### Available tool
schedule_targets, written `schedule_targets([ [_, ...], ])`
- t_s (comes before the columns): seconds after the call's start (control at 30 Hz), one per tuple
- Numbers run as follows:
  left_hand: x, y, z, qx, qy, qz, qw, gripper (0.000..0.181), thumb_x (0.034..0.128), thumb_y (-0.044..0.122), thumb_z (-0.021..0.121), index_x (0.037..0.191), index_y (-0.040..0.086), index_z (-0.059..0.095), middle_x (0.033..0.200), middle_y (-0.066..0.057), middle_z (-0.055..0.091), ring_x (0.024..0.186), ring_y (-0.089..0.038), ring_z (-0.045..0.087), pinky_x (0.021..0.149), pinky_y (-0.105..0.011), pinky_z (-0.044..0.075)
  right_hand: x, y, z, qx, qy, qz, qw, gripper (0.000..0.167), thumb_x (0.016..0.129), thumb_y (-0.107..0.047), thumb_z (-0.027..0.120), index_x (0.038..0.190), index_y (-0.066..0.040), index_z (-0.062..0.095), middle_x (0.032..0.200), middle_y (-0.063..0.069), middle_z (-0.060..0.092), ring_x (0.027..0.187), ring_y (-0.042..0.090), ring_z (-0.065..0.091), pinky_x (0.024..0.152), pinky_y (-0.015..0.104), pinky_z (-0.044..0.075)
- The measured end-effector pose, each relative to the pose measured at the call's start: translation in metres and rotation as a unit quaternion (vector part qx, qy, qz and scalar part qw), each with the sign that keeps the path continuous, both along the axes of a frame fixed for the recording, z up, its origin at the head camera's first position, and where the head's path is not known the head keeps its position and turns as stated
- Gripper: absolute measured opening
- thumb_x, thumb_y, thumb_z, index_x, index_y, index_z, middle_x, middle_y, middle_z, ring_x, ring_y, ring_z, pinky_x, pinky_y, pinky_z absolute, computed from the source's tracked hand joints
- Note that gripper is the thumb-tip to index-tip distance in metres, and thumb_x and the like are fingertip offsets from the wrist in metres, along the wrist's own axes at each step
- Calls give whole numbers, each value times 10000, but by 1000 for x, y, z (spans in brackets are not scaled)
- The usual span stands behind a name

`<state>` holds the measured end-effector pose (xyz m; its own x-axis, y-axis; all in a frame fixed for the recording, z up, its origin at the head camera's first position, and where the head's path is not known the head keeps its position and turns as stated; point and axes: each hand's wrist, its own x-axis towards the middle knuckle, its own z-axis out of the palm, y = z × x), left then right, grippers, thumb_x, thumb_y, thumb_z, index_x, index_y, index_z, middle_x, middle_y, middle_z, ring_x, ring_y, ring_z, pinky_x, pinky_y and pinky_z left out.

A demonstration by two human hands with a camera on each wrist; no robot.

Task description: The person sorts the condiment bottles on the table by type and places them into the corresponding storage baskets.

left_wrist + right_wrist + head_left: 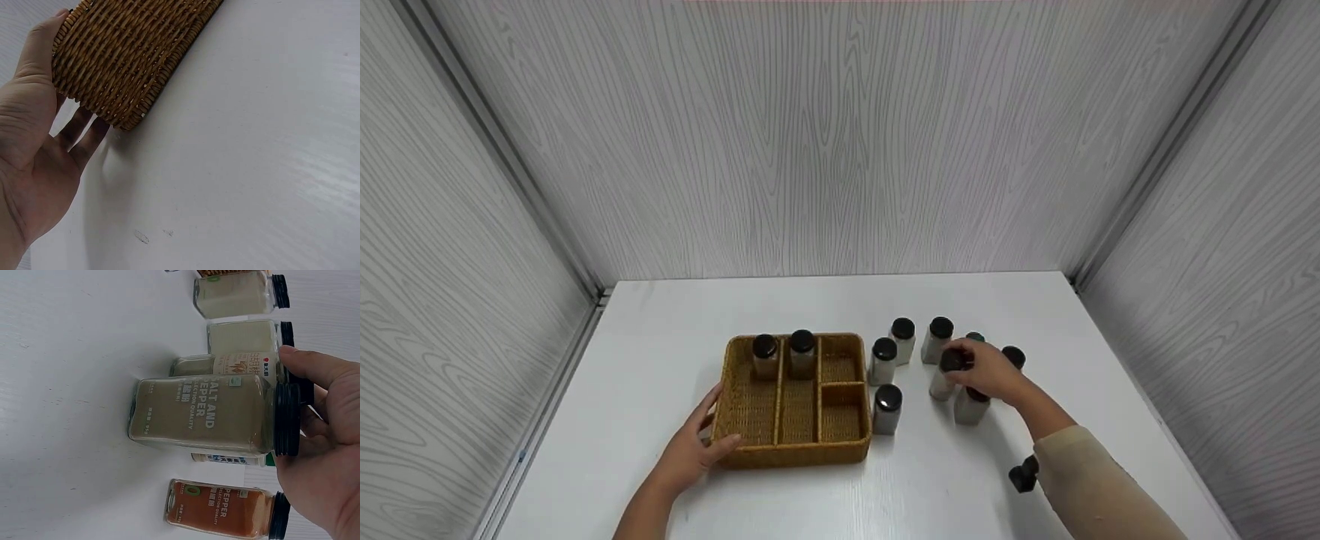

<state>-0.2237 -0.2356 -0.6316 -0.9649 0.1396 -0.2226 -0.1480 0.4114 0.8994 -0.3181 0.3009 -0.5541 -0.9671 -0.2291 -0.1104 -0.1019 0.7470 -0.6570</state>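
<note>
A brown woven basket has several compartments. One black-capped spice jar stands at the back of its left compartment, another jar at the back of the middle one. My left hand grips the basket's front left corner, thumb over the rim; in the left wrist view, fingers reach under the wicker wall. My right hand pinches the black cap of a spice jar. In the right wrist view, that jar's pale label is partly hidden behind a salt and pepper jar.
Right of the basket stand several jars, including a near jar and a far jar. A jar of orange-red powder and a green-capped one are close to my right hand. Small black objects lie beside the right sleeve.
</note>
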Motion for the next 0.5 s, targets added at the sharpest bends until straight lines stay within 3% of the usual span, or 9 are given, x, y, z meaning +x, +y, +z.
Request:
schedule_targets([
  [0.5, 0, 0, 2, 17, -64, 2, 10000, 1058, 974, 422, 824, 1751, 410, 106, 1858, -68, 70, 1674, -508, 177, 1275, -648, 396, 0, 0, -1, 34, 87, -52, 9999, 491, 956, -226, 848, 1416, -156, 691, 1444, 187, 678, 1342, 391, 636, 1132, 612, 524],
])
